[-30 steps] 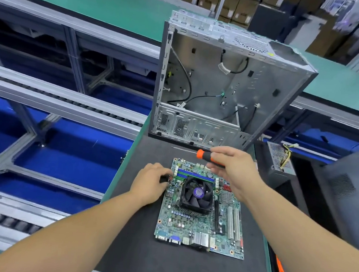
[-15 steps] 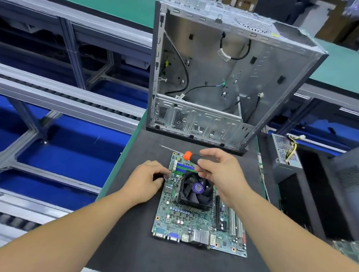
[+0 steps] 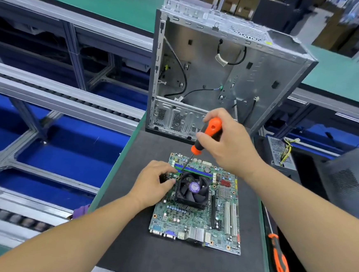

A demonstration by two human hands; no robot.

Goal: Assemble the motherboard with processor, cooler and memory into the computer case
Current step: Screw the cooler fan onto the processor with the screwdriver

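Both hands: right hand (image 3: pixel 230 143) grips screwdriver (image 3: pixel 206 135).

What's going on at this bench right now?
A person is working on a motherboard lying flat on a black mat. The right hand grips an orange-handled screwdriver, its tip angled down at the cooler fan's far-left corner. The left hand rests at the fan's left edge. The open computer case stands behind, with no board in it.

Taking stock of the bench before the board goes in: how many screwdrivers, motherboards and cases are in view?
Screwdrivers: 2, one in the right hand at, one lying at the bench edge
Motherboards: 1
Cases: 1
Total: 4
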